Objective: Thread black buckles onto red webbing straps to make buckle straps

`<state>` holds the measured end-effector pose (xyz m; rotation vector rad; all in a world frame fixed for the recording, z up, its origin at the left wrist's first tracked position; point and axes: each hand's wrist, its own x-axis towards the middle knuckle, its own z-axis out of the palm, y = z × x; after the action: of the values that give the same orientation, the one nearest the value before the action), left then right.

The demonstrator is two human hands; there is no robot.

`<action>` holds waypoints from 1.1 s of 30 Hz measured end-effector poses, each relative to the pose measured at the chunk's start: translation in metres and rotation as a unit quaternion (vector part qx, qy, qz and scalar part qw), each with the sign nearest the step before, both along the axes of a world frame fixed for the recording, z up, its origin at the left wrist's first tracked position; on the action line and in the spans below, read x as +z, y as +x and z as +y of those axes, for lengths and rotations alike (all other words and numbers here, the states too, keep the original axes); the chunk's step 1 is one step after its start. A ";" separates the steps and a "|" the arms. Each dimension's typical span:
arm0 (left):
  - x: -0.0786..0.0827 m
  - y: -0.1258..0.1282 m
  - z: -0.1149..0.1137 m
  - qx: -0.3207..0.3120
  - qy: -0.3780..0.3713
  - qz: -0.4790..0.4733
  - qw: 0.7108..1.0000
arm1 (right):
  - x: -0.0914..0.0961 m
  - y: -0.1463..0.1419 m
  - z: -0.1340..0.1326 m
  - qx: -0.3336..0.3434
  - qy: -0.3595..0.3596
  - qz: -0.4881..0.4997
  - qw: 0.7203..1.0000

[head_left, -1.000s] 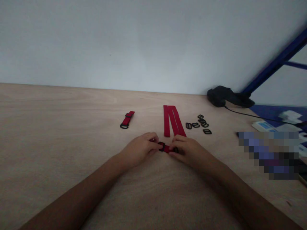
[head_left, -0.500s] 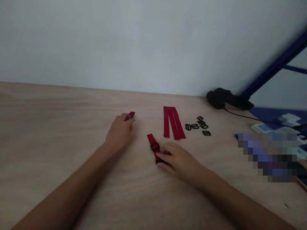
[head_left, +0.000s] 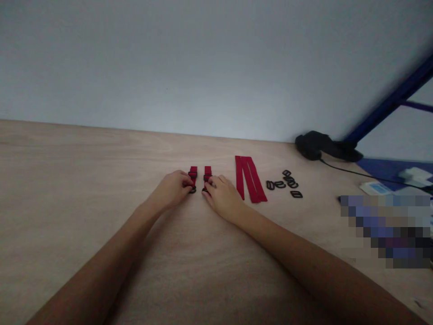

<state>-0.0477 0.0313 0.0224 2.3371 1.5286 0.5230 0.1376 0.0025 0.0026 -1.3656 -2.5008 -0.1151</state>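
Note:
Two short red webbing straps with black buckles lie side by side on the wooden table (head_left: 142,149). My left hand (head_left: 173,189) pinches the lower part of the left strap (head_left: 194,169), beside its slide buckle (head_left: 192,174) and a black ring (head_left: 192,190). On the other strap (head_left: 207,170), my right hand (head_left: 223,197) has its fingers closed near the lower end, partly covering the black hardware there. Both straps point away from me, nearly parallel, with a narrow gap between them.
Flat red strap pieces (head_left: 252,180) lie right of my hands. Beyond them are several loose black buckles and rings (head_left: 280,184). A black corded object (head_left: 313,145) sits at the back right, against the wall. A blurred-out area and white items occupy the right side.
My right hand has brought its strap up and left, turning it straight. My left hand's strap now lies alongside it, its buckle showing. The camera view has shifted slightly.

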 end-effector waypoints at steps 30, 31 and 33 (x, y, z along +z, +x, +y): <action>-0.001 -0.004 0.005 0.043 0.099 0.017 0.994 | 0.015 0.083 -0.052 -0.056 0.016 0.081 0.995; 0.000 -0.005 0.005 0.061 0.108 0.001 0.992 | 0.014 0.090 -0.052 -0.059 0.021 0.072 0.995; 0.000 -0.006 0.005 0.055 0.122 -0.011 0.991 | 0.011 0.097 -0.052 -0.058 0.015 0.044 0.997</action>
<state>-0.0532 0.0359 0.0222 2.4216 1.6752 0.8020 0.2346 -0.0492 0.0136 -1.4716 -2.3385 -0.1140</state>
